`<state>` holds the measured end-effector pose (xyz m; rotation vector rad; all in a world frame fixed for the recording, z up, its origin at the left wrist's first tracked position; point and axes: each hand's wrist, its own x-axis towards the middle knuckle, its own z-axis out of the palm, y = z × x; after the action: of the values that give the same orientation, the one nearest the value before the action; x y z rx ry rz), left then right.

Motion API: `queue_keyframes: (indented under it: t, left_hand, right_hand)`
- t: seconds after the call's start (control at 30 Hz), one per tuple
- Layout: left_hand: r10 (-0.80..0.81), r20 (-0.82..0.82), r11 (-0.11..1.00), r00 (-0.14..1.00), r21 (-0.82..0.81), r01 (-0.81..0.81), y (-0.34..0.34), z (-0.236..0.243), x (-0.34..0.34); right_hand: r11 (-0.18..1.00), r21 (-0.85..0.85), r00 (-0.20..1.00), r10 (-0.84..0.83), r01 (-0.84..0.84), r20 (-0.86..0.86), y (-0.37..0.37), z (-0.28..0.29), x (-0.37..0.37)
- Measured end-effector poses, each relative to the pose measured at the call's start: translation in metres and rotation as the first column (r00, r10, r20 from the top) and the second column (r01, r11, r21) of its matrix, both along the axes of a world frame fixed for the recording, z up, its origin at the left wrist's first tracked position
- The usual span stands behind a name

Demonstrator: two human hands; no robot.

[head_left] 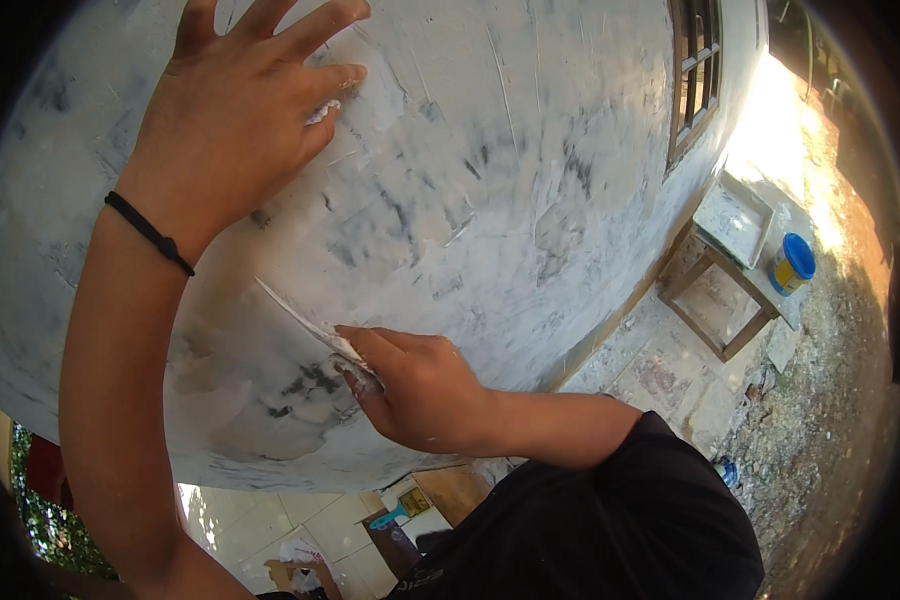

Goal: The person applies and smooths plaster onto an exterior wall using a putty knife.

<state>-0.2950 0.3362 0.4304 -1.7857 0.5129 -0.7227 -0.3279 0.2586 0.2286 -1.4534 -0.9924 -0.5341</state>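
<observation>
A pale wall (440,260) with smeared white filler and dark grey patches stands close in front of me. My left hand (235,115) is raised at the upper left with its fingers spread against the wall. A bit of white paste clings by its thumb, and a black cord circles the wrist. Lower and toward the middle, my right hand (425,390) is closed around a putty knife (308,322). The knife's blade shows nearly edge-on, coated white, and points up and left along the wall. Most of its handle is hidden inside the fingers.
At the right, a wooden stand (730,275) carries a white-smeared tray (735,220) and a blue and yellow tub (792,263). A barred window (695,80) sits in the wall above. Below lies a brush with a turquoise handle (390,517), near floor tiles (320,508).
</observation>
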Motion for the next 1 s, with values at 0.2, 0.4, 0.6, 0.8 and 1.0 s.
queue_keyframes:
  t: [0.2,0.4,0.6,0.8,1.0]
  left_hand:
    - [-0.009,0.038,0.993,0.999,-0.12,0.014,-0.002,-0.005,-0.005]
    - [-0.018,0.036,0.988,0.999,-0.149,0.024,0.007,-0.003,-0.001]
    - [-0.047,0.026,0.989,0.999,-0.139,0.05,-0.002,-0.005,0.0]
    - [-0.081,0.002,0.983,0.997,-0.165,0.08,0.001,-0.004,0.001]
    - [-0.063,-0.052,0.985,0.997,-0.166,0.053,-0.004,-0.005,0.002]
  right_hand:
    - [0.991,0.127,0.938,0.092,-0.052,-0.334,-0.029,0.01,0.097]
    - [0.892,-0.228,0.872,-0.438,0.391,-0.218,-0.037,0.015,0.13]
    - [0.843,-0.089,0.832,-0.537,0.53,-0.139,-0.053,0.004,0.149]
    - [0.975,-0.032,0.895,-0.214,0.219,-0.392,-0.093,0.0,0.136]
    - [0.893,0.158,0.886,-0.367,0.421,-0.284,-0.083,-0.004,0.095]
